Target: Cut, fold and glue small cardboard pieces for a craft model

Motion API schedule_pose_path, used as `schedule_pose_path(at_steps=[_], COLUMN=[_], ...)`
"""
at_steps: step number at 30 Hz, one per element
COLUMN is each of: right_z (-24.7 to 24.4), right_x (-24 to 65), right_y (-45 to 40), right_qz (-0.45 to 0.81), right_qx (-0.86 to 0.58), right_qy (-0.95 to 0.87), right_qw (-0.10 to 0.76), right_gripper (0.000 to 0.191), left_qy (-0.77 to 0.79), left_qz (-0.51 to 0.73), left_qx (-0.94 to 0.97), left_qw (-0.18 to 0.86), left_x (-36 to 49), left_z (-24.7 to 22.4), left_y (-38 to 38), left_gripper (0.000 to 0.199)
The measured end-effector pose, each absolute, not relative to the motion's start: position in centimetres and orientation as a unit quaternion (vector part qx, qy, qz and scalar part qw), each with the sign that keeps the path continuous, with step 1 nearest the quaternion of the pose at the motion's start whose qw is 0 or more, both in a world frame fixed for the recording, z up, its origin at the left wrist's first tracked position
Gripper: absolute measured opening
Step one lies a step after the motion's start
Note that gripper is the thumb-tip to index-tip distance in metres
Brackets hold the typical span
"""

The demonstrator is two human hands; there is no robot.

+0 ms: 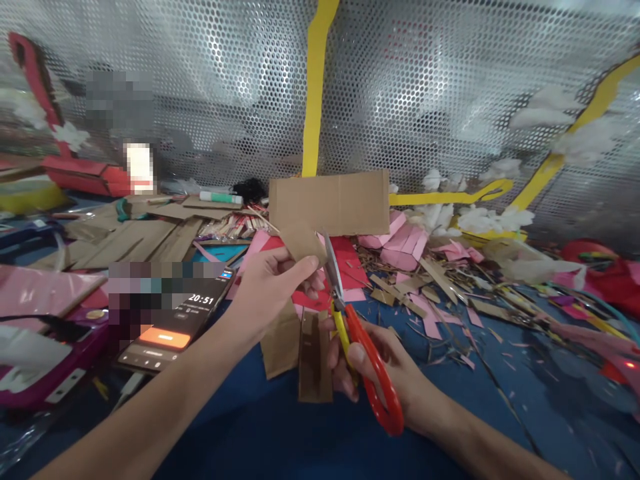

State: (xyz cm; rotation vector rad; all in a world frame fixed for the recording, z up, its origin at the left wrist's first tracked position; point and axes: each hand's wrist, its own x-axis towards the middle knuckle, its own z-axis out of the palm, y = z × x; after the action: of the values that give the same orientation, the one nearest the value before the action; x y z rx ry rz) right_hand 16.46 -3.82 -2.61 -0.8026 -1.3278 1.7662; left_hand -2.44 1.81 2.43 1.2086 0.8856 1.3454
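Observation:
Between the thumb and fingers of my left hand [273, 283] is a small piece of brown cardboard [301, 243], held up over the middle of the table. My right hand [385, 363] grips a pair of scissors [367, 360] with red and yellow handles. Their metal blades point up and away, right beside the cardboard piece's right edge; I cannot tell whether they touch it. Below lie red paper [353, 263] and flat cardboard strips [315, 360]. Behind the hands stands a plain cardboard panel [330, 203].
A phone [175, 320] showing 20:51 lies left, near a purple power strip [75, 360]. Cardboard sheets [135, 240] and a glue stick [221, 197] sit back left. Paper scraps and pink folded boxes [405, 247] spread right. A perforated metal wall [240, 87] rises behind.

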Motion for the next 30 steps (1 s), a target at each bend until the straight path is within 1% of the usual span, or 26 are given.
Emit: schedule_pose_path(at_steps=[6,18,30], right_z=[-2.77,-2.71,-3.11], right_x=[16.45,16.44,16.06], right_y=[-4.01,-4.20,-4.20], right_qz=[0.701,0.702,0.702], right_qx=[-0.304,-0.278,-0.272], right_qy=[-0.512,-0.523,-0.518], right_qw=[0.392,0.395,0.405], right_gripper=[0.048,0.041,0.034], left_qy=[0.367,0.352,0.347], left_qz=[0.569,0.570,0.562], left_qx=[0.516,0.512,0.506], left_qw=[0.525,0.537,0.555], left_x=[-2.58,-2.58,-2.41], left_z=[2.36,2.21,1.99], left_y=[1.90,2.05,1.85], left_gripper=[0.014,0.013,0.016])
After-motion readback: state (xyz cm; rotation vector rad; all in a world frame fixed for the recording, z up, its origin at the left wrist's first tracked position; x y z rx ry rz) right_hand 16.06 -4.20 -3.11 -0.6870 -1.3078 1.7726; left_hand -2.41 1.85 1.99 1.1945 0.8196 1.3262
